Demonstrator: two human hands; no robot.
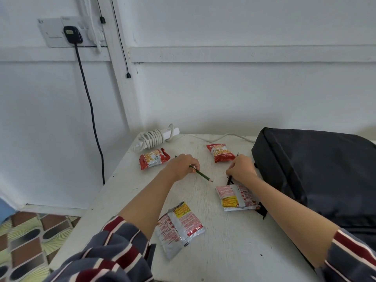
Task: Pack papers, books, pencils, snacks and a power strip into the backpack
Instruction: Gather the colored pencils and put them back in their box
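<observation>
My left hand [181, 166] pinches a green pencil [203, 176] whose tip points toward the table's middle. My right hand [242, 168] curls round dark pencils [230, 180] just left of the black backpack [317, 176], which lies flat on the right of the white table [234, 251]. Several red snack packets lie around: one [154, 158] at the back left, one [220, 152] behind my right hand, one [236, 197] under my right forearm, one [179, 227] near my left arm. A white power strip [155, 137] with coiled cord sits at the back edge.
A black plug [72, 34] sits in a wall socket at the upper left, its cable hanging down beside the table. A white cord [223, 136] runs along the table's back edge toward the backpack. Patterned floor [30, 241] shows at the lower left.
</observation>
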